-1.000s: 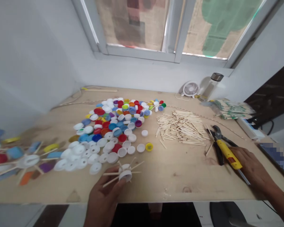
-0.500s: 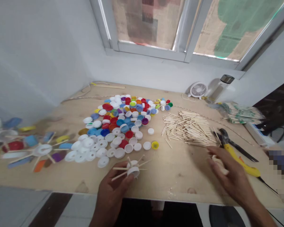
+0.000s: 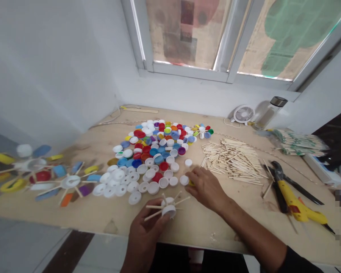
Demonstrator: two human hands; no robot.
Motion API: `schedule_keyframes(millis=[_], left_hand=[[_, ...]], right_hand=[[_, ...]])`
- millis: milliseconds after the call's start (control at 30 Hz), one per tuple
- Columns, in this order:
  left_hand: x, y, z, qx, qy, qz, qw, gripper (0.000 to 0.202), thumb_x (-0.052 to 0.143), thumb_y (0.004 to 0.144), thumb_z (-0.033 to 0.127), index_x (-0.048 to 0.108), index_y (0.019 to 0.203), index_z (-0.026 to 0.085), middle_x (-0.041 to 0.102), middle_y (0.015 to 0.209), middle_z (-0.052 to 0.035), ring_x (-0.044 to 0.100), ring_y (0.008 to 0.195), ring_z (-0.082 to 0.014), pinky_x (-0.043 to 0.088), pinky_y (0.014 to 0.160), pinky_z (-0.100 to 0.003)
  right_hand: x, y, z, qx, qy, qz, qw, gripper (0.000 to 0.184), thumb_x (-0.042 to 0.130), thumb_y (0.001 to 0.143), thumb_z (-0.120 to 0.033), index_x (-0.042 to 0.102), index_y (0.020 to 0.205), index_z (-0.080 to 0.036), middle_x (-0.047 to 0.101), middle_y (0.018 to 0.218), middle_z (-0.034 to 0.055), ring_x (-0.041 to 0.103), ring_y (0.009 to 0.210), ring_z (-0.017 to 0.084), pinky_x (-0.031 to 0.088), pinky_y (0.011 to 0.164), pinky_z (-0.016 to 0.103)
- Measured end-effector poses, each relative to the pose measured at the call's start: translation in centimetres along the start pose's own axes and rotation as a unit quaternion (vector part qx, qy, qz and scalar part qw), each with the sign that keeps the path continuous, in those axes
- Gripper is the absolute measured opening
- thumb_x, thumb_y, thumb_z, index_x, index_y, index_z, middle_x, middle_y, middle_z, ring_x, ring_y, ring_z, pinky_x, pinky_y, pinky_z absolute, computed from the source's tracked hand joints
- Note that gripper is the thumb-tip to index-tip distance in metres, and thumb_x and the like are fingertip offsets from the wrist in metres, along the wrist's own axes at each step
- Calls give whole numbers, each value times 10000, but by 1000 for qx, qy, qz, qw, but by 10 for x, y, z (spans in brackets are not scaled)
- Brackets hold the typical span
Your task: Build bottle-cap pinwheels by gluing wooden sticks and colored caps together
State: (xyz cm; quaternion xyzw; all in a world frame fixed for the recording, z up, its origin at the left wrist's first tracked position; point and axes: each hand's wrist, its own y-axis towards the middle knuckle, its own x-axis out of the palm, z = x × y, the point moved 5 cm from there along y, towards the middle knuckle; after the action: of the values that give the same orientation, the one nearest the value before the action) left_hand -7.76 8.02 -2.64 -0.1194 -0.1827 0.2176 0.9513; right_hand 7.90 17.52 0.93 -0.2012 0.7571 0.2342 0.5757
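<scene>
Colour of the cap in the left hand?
White, best seen in the head view: the bottle cap held in the left hand.

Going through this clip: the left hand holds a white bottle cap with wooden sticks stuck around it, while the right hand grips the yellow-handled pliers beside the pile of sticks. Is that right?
Not quite. The head view shows the right hand is not gripping the yellow-handled pliers, which lie on the table off to its right. It is at the edge of the bottle caps. The left-hand part stands.
</scene>
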Motion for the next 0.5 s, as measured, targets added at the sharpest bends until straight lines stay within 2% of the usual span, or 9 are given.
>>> schedule_keyframes(millis=[133,200,333,500], left_hand=[[1,2,0,-9,15,-34,999,433,871,460,387,672,793,194,752,733,-19,677,700,-180,503,654,-232],[1,1,0,-6,12,-23,1000,417,863,480,390,674,798,197,747,710,-8,668,678,-159,493,649,-215],[0,-2,-1,0,9,6,1000,415,858,482,389,681,806,199,742,698,1,670,679,-154,492,660,-212],[-3,1,-4,-12,27,3,1000,454,863,457,396,683,825,201,745,711,-7,681,699,-176,504,646,-222]], right_hand=[[1,-8,-6,-8,5,-14,1000,52,612,866,-195,634,907,-172,608,904,77,559,868,220,452,743,325],[0,-16,-8,-20,14,-18,1000,30,609,862,-174,629,881,-182,605,889,63,555,855,210,447,738,314],[-1,-30,-5,-25,35,-4,999,142,619,837,-147,611,973,-188,609,929,65,553,889,221,453,772,338],[-3,-41,5,2,70,30,997,257,583,845,-134,575,1096,-186,623,999,83,572,924,225,475,793,357]])
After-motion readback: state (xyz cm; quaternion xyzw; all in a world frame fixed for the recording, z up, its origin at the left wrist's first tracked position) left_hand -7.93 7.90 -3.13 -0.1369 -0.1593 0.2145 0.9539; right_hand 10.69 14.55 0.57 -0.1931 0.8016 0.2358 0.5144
